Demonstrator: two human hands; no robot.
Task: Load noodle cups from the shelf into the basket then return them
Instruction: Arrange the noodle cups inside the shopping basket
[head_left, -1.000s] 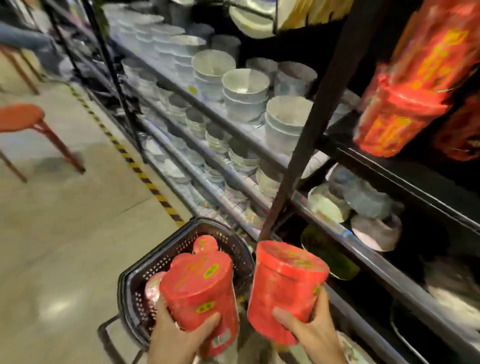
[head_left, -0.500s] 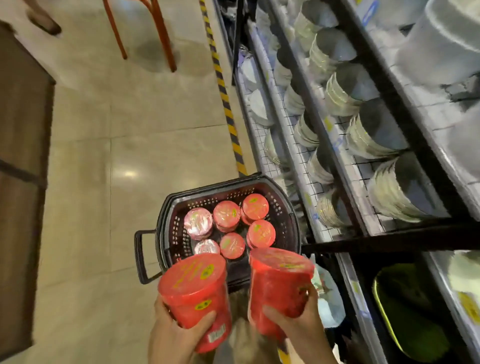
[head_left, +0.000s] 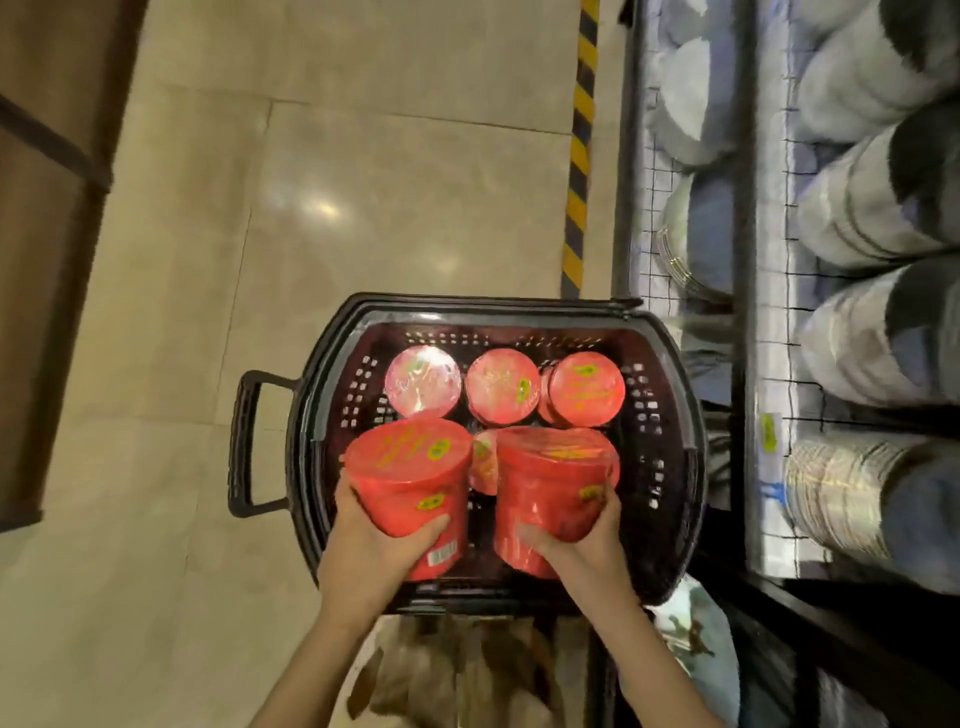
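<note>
Floor: I see glossy beige stone tiles (head_left: 363, 218) with a lamp glare; a yellow-and-black striped tape line (head_left: 581, 140) runs along the shelving.
Basket: a black perforated plastic basket (head_left: 670, 415) with a loop handle (head_left: 244, 441) on its left side sits on the floor just beside the shelf.
Left hand: my left hand (head_left: 374, 551) wraps its fingers round a glossy red film-wrapped cylindrical noodle cup (head_left: 410, 467), barcode sticker low on its wall, held over the basket's near left.
Cups inside: three round red foil lids (head_left: 503, 387) stand in a row at the far wall; a fourth cup (head_left: 483, 462) is mostly hidden between the held pair.
Right hand: my right hand (head_left: 582, 540) grips a second red noodle cup (head_left: 550, 478), which is blurred; its label is unreadable.
Shelf: a wire-grid rack (head_left: 774, 322) holds stacked pale ceramic bowls (head_left: 862, 208), cut off at the right edge.
Change: half a second ago both cups were short of the near rim; they are now above the basket's inside.
</note>
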